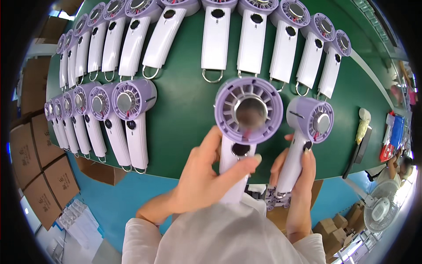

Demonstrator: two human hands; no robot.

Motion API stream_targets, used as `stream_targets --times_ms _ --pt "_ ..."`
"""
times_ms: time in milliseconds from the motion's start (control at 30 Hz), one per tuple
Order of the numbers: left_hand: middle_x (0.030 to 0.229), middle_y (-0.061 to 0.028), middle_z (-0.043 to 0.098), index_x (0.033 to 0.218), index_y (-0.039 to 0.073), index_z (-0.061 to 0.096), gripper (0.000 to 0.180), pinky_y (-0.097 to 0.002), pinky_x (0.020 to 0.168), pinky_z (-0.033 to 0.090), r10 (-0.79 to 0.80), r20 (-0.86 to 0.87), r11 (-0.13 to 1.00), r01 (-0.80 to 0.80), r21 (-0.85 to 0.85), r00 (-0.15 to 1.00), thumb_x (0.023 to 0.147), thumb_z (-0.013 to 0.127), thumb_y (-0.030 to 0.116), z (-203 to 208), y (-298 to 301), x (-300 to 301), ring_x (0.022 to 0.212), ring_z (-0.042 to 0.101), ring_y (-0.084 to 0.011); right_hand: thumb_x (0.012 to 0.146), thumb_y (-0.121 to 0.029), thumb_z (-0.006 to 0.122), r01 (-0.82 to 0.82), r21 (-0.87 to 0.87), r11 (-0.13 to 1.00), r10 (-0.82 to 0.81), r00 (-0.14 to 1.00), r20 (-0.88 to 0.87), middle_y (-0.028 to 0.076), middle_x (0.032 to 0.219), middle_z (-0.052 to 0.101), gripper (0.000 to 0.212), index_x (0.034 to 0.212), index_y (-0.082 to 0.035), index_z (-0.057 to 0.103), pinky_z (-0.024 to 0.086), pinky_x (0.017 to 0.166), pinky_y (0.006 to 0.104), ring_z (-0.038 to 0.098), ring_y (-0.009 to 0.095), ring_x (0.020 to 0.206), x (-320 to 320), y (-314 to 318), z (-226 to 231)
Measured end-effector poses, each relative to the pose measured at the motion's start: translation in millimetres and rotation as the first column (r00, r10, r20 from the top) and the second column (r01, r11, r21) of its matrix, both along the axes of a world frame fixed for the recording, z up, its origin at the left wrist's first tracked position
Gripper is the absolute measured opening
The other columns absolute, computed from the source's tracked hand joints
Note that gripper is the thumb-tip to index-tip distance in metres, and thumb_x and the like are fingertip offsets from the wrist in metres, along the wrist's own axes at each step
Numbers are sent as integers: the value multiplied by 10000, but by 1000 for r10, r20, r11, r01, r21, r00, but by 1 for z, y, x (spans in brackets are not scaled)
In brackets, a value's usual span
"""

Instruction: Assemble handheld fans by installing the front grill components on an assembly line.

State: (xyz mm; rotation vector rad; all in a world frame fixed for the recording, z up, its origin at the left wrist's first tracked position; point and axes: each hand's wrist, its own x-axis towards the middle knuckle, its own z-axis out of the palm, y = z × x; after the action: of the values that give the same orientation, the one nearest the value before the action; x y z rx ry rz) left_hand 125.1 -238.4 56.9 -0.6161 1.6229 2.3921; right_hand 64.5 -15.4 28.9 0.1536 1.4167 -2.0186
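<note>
My left hand (198,178) is closed round the white handle of a handheld fan (224,103), its thumb lying across the handle below the dark oval display. That fan's round purple head, with a shiny silver centre, faces up toward me. In my right hand (303,176) a second handheld fan (302,112) is gripped by its handle. The thumb rests by the dark display, and the head is turned to the right. Both fans are held above the near edge of the green table (182,110).
More purple-and-white fans (215,39) lie in a row along the far side; another group (129,105) lies at the left. Toward the right are a dark-bladed tool (358,152) and a blue-and-red package (392,136). Cartons (46,167) and a standing fan (380,207) flank the table.
</note>
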Motion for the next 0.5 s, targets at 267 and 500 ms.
stream_targets --times_ms 267,500 --pt "1168 -145 637 1391 34 361 429 -337 833 563 -27 20 962 20 273 999 1010 554 68 -24 -5 -13 952 677 -206 961 -306 558 -26 73 997 22 998 53 321 953 655 601 1392 63 362 589 569 449 688 374 646 -15 -16 1" --pt "1194 -170 644 1371 9 425 404 -372 868 559 -92 -64 983 101 155 994 999 569 73 -30 -3 -17 1024 680 -247 963 -236 571 -63 -8 998 63 998 9 274 1157 621 510 1348 70 436 616 597 441 704 360 811 -21 -17 -4"
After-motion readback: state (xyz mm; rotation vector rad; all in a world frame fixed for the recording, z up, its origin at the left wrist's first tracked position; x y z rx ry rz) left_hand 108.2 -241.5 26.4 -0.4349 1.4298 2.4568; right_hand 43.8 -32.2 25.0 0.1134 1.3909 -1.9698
